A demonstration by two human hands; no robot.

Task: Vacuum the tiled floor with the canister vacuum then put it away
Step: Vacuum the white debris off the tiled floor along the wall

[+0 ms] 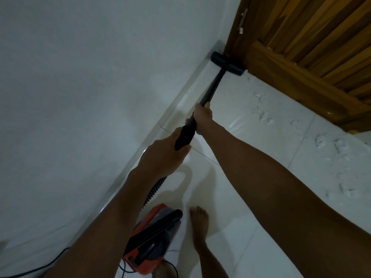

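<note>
floor head [227,64] in corner, touching door frame [239,43] and baseboard [176,103] | right hand [203,119] grips wand [210,91]; left hand [162,155] holds black handle [184,136] | canister [152,241] beside bare foot [198,219] | white debris [263,115] unswept | risk: hose [154,189] tugs canister onto foot; cord [40,265] snags

Red canister [152,241], blk wand [210,89], white tiles [261,197].

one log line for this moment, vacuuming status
step: vacuuming corner | left hand: grips wand handle | right hand: grips wand | floor head: against wooden door | canister: by feet | white debris: remaining
</note>
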